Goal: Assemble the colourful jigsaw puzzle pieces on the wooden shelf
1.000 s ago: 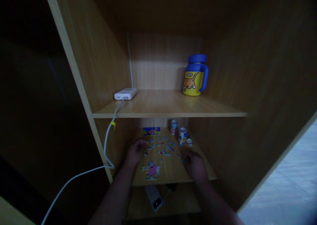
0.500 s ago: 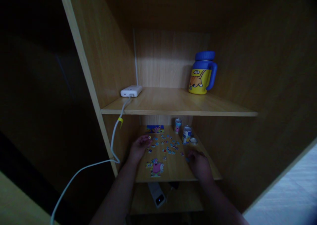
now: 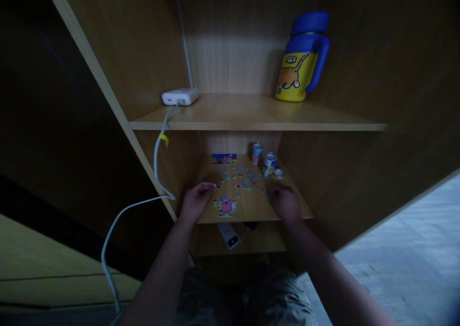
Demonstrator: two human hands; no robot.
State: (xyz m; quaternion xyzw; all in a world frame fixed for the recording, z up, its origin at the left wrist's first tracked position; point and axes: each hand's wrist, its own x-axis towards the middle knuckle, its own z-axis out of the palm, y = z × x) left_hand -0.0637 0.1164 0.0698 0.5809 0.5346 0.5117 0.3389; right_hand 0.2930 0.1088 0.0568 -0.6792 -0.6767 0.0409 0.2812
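My left hand [image 3: 197, 200] is at the left of the lower shelf, thumb and fingers pinched on a small jigsaw puzzle piece [image 3: 214, 186]. Just in front of it lies a joined puzzle section [image 3: 226, 206] with a pink figure and some yellow. My right hand [image 3: 286, 202] rests at the shelf's right side with curled fingers; anything inside them is hidden. A blue puzzle piece [image 3: 269, 196] shows right by those fingertips. Between the hands, several loose puzzle pieces [image 3: 246, 186] are scattered. A colourful picture card [image 3: 223, 159] lies at the back.
Two printed cans [image 3: 257, 152] stand at the back right, a round metal lid [image 3: 278, 173] beside the nearer one. The upper shelf [image 3: 237, 110] holds a white device [image 3: 180, 96] with a cable and a blue-yellow jug [image 3: 298, 62]. Below lies a grey-white device [image 3: 228, 235].
The view has tilted downward, bringing my legs into sight. My left hand has drawn slightly toward the front with its piece. My right hand stays near the blue piece.
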